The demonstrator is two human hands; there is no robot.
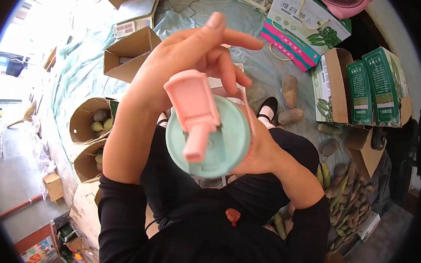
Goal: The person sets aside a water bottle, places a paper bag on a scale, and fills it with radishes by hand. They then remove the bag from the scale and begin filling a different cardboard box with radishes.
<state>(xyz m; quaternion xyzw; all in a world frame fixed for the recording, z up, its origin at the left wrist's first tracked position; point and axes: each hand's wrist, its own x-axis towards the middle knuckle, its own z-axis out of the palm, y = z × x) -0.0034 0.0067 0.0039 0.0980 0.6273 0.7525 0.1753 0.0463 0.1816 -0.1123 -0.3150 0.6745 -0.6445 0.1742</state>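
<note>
A water bottle with a mint-green lid (236,137) is held up close beneath the camera, seen from above. Its pink flap (190,99) stands raised, and the pink drinking spout (198,143) is tipped out toward me. My right hand (262,151) is closed round the bottle's side, with a pink strap (248,109) beside it; the lid hides the bottle's body and some fingers. My left hand (195,52) is just beyond the raised flap, fingers apart and loosely bent, holding nothing.
Cartons of radishes (89,120) stand at left, with an open cardboard box (131,53) beyond. Printed radish boxes (309,17) and green cartons (377,88) are at right. Several loose radishes (354,198) lie on plastic sheeting (178,20). A pink fan (346,3) is at top right.
</note>
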